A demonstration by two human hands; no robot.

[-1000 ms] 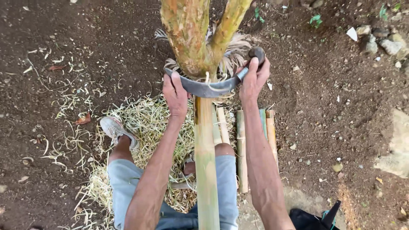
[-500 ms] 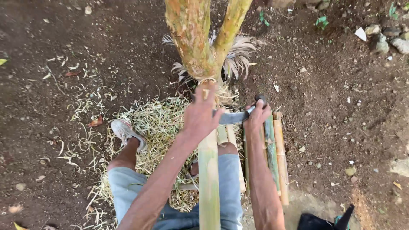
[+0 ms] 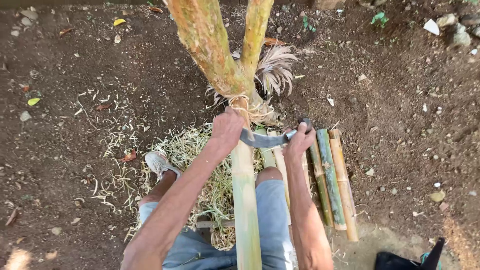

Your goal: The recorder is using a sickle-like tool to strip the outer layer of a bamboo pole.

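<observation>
Shavings (image 3: 200,165): pale heap, left, under the knee.
Left hand (image 3: 227,129): clamped on the blade's far-left end, against the pole.
Bamboo pole (image 3: 245,200): long axis near to far, between both hands, top lashed to the forked trunk (image 3: 215,55).
Curved blade (image 3: 265,140): lies crosswise over the pole.
Right hand (image 3: 299,142): closed round the handle.
Cut bamboo lengths (image 3: 332,180): right, parallel to the pole.
</observation>
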